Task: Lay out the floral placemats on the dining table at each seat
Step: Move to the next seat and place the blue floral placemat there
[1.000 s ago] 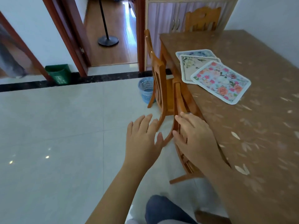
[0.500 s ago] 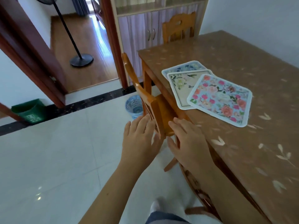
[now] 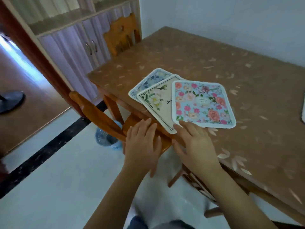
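Observation:
Three floral placemats lie fanned and overlapping near the dining table's [image 3: 214,66] left edge. On top is a light-blue placemat with pink roses [image 3: 201,103], under it a cream placemat with white flowers [image 3: 158,101], and lowest a blue-patterned placemat [image 3: 151,78]. My right hand [image 3: 193,146] is over the table edge, fingers spread, its fingertips at the near corner of the rose placemat. My left hand [image 3: 142,144] hovers flat beside it over a chair seat, holding nothing.
A wooden chair [image 3: 99,116] stands tucked at the table's left side, another chair [image 3: 122,33] at the far end. A blue plastic basket [image 3: 105,138] sits on the floor under the chair. Cabinets stand behind. The edge of one more mat [image 3: 302,111] shows at right.
I have stepped closer to the table and the view swung right. Both hands moved forward from the chair back; the right one now reaches the placemats' near corner.

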